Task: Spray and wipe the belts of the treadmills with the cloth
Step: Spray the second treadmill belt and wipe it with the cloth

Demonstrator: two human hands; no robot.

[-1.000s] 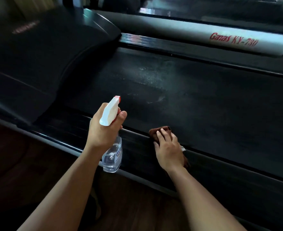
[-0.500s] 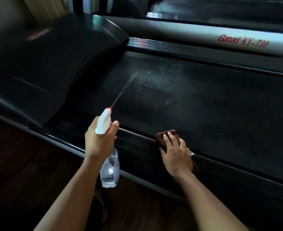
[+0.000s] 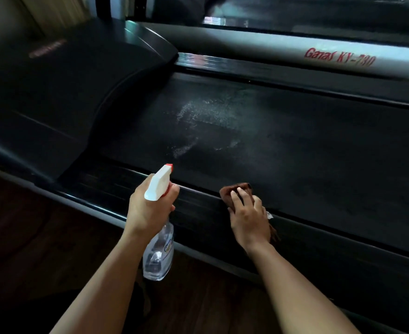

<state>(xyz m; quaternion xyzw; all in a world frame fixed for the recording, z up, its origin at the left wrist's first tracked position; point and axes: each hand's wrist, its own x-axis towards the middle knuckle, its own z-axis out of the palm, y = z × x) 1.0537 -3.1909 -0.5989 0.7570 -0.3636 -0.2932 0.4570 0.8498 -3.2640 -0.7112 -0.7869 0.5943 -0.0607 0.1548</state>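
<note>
A black treadmill belt [image 3: 295,145] runs across the view, with pale wet spray patches [image 3: 198,112] near its left end. My left hand [image 3: 148,208] grips a clear spray bottle [image 3: 158,251] by its white trigger head, the red nozzle pointing at the belt. My right hand [image 3: 249,218] rests on a brown cloth [image 3: 232,189] at the belt's near edge, on the black side rail [image 3: 198,208]; most of the cloth is hidden beneath the hand.
The black motor cover [image 3: 61,97] rises at the left. A silver side rail [image 3: 295,51] with red lettering borders the far side, and another treadmill lies beyond it. Dark wood floor [image 3: 42,237] is below the near rail.
A spray jet left the bottle half a second ago; new wet patches now show on the belt. Both hands stay in about the same place, the cloth still.
</note>
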